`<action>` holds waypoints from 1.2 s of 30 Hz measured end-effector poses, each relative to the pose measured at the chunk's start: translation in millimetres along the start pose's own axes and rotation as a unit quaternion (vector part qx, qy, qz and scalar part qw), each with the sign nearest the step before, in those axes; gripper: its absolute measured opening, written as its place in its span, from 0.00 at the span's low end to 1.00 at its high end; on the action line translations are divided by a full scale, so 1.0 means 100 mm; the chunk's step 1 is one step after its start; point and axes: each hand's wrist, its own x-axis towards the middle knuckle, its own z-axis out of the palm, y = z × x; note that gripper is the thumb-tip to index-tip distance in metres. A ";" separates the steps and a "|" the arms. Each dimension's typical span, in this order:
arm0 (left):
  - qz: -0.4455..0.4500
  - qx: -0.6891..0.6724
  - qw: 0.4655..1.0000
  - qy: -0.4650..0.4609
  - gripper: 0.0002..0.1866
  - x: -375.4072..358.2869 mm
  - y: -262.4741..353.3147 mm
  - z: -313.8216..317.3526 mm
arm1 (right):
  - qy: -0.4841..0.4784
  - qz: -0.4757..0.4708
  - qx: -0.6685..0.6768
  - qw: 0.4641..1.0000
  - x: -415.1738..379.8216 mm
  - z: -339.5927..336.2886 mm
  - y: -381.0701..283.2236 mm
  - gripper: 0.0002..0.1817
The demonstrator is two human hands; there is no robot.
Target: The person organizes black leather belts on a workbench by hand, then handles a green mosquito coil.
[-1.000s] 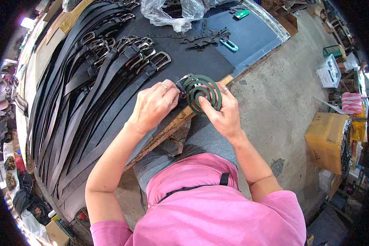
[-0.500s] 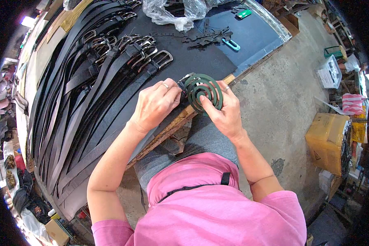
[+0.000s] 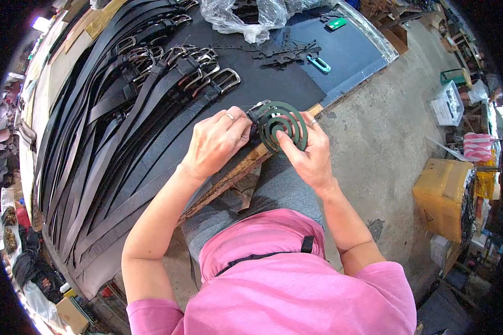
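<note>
A dark green mosquito coil point(image 3: 266, 134) is held up at the wooden front edge of the table, with my right hand point(image 3: 312, 153) gripping it, thumb on its inner rings. Close to the coil's left side, my left hand point(image 3: 221, 139) is closed in a pinch, and what lies between its fingertips is hidden. A small dark and shiny piece shows between the left fingertips and the coil, too small to name. Left of my hands, many black belts point(image 3: 145, 106) with metal buckles point(image 3: 227, 81) lie fanned across the table.
Thin black strips point(image 3: 288, 54), a turquoise-handled tool point(image 3: 319, 63), a green item point(image 3: 336, 24) and clear plastic wrap point(image 3: 251, 22) lie at the back of the table. A cardboard box point(image 3: 442, 195) and a white bin point(image 3: 447, 103) stand on the floor at right.
The view has shifted slightly. Both hands stay close together at the coil with nearly the same grip, the coil turned a little.
</note>
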 end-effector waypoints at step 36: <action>-0.304 -0.236 0.894 0.230 0.05 -0.28 0.17 0.09 | -0.058 -0.016 -0.092 0.994 0.24 0.26 -0.31 0.04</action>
